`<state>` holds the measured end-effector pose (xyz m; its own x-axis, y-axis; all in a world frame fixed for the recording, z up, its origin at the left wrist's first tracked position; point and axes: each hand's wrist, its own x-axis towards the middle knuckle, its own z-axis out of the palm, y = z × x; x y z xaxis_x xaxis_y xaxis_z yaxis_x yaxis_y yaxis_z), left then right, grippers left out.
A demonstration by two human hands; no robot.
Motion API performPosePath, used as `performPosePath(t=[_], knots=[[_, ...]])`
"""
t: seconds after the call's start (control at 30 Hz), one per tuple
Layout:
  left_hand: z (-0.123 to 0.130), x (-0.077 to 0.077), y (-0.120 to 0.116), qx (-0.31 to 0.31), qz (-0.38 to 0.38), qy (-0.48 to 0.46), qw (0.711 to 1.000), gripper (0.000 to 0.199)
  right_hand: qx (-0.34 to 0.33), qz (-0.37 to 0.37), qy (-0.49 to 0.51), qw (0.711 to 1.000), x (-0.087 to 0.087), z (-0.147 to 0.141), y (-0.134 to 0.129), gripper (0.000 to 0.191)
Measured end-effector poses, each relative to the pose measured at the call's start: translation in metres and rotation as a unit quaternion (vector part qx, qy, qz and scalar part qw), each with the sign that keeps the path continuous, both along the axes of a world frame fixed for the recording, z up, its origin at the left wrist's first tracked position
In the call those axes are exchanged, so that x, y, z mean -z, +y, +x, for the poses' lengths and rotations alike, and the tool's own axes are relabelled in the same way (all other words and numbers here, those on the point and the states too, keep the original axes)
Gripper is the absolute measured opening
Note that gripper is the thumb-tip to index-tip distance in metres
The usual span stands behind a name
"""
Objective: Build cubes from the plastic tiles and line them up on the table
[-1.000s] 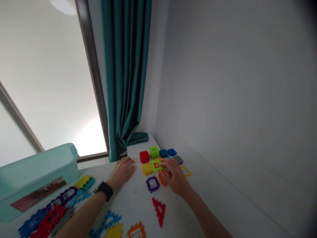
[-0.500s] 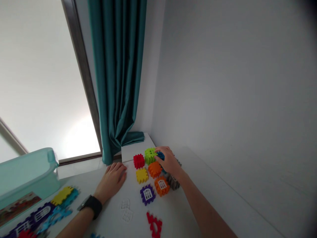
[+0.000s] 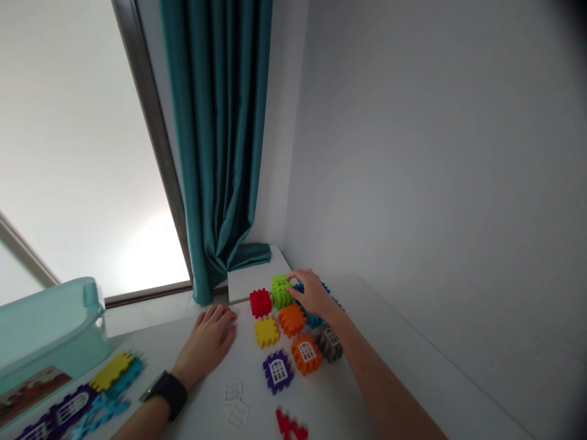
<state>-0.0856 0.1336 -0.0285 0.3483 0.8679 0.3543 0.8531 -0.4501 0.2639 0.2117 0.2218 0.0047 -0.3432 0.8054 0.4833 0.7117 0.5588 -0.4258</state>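
Right hand (image 3: 313,296) touches one green stack (image 3: 280,293), near two orange stacks (image 3: 292,319)

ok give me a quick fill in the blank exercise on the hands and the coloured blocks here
1. Directly between the red stack and the fingers of the right hand stands a ____ stack.
2. Between the red stack and the purple piece nearby lies a ____ piece.
3. The window on that purple piece is coloured ____.
4. The watch is worn on the ____ wrist.

Missing words: lime green; yellow; white; left.
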Motion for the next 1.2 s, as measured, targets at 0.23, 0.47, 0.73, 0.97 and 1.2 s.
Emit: performPosePath(t=[0.23, 0.47, 0.73, 0.97, 1.2], knots=[[-0.0002, 0.0025, 0.0009, -0.004, -0.001, -0.003, 1.000, 0.020, 0.001, -0.027, -0.011, 1.000, 0.0023, 0.0010, 0.0011, 0.019], [-0.0005, 0.0034, 0.0023, -0.008, -0.023, -0.002, 1.000, 0.021, 0.000, -0.039, -0.016, 0.999, 0.0012, 0.0019, 0.0024, 0.018], [-0.0031, 0.0074, 0.0038, -0.006, -0.016, -0.004, 1.000, 0.020, -0.002, -0.045, -0.015, 0.999, 0.0027, 0.0046, 0.0029, 0.018], [-0.0029, 0.0073, 0.0031, -0.007, -0.022, -0.001, 1.000, 0.020, -0.008, -0.045, -0.017, 0.999, 0.0033, 0.0047, 0.0030, 0.017], [-0.0031, 0.0067, 0.0040, -0.008, -0.024, -0.002, 1.000, 0.021, -0.008, -0.042, -0.017, 0.999, 0.0052, 0.0046, 0.0029, 0.015]])
